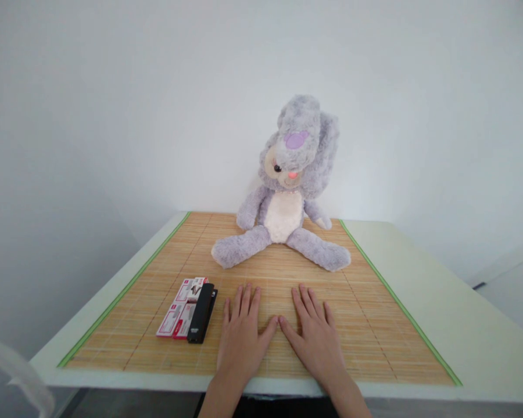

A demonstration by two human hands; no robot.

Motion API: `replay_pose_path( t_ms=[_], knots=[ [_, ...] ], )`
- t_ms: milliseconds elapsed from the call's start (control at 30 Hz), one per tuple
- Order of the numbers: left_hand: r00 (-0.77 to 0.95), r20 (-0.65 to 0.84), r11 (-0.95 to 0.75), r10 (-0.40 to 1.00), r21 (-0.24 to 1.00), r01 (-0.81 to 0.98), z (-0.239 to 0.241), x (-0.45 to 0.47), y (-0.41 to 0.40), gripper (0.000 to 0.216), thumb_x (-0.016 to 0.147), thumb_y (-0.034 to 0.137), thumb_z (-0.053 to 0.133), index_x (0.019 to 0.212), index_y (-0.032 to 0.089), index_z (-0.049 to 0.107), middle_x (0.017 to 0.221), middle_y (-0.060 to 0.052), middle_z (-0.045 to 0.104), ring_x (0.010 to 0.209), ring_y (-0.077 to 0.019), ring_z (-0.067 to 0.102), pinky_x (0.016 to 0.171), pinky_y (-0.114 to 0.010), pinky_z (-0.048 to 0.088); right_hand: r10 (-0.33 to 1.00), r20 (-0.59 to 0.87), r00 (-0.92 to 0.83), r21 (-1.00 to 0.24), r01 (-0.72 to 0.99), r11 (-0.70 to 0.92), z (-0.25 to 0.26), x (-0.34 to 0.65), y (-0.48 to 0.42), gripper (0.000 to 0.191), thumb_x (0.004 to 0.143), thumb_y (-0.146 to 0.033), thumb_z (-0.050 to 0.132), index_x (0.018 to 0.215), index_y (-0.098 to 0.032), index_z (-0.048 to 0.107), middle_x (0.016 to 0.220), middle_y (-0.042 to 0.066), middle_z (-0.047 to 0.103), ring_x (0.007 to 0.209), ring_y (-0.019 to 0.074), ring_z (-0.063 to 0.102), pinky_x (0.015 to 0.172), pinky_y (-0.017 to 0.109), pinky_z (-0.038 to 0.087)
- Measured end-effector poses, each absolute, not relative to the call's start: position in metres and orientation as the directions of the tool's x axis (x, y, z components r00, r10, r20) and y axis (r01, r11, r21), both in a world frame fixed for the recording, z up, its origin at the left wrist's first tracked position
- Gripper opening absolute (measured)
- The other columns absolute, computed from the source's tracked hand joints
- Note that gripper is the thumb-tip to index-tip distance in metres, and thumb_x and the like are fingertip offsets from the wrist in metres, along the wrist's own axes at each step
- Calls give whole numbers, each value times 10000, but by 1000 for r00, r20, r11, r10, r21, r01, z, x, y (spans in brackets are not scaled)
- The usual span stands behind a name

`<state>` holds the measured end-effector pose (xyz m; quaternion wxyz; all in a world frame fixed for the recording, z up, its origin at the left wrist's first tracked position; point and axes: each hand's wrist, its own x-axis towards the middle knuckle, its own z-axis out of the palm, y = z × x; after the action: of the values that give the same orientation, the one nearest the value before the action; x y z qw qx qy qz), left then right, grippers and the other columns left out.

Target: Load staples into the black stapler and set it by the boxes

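My left hand (242, 334) lies flat, palm down, on the bamboo mat (157, 313), fingers stretched forward. Beside it, my right hand (316, 337) rests the same way, and the two thumb tips meet or nearly meet. Both hands hold nothing. Just left of my left hand is a black stapler (201, 313), lying lengthwise. Against the stapler's left side sit several small red-and-white boxes (179, 310), grouped together; one of them shows a picture of a stapler, and the black stapler partly covers their edge.
A grey-purple plush rabbit (283, 215) sits at the back of the mat by the white wall (157, 104), one ear flopped over its face. The white table (401, 261) shows around the green-edged mat. A pale curved object (20, 371) is at the lower left.
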<state>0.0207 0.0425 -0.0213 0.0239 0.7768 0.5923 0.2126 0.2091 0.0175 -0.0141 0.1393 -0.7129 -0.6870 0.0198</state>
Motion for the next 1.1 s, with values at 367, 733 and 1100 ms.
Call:
replay_pose_path(
  t_ms=[367, 733, 1100],
  knots=[
    [210, 306, -301, 929, 292, 908, -22, 21, 43, 707, 984, 632, 427, 1595, 285, 349, 1694, -78, 277, 1572, -322, 230, 1255, -617, 210, 984, 171, 56, -226, 974, -16, -16, 210, 18, 769, 987, -646, 409, 1642, -289, 224, 1707, 30, 225, 1583, 282, 197, 1268, 556, 130],
    [217, 300, -304, 929, 284, 909, -21, 20, 43, 700, 990, 619, 423, 1595, 276, 352, 1694, -80, 279, 1574, -318, 224, 1258, -602, 214, 983, 175, 51, -226, 974, -11, -15, 210, 17, 755, 996, -646, 389, 1641, -289, 226, 1714, 24, 195, 1586, 271, 188, 1271, 544, 132],
    [230, 291, -300, 929, 224, 927, -18, 21, 41, 699, 1004, 611, 404, 1604, 258, 339, 1693, -86, 280, 1571, -325, 232, 1258, -604, 218, 982, 183, 50, -215, 976, -10, -17, 210, 17, 762, 992, -649, 396, 1641, -287, 228, 1711, 30, 207, 1583, 275, 195, 1268, 546, 135]
  ],
)
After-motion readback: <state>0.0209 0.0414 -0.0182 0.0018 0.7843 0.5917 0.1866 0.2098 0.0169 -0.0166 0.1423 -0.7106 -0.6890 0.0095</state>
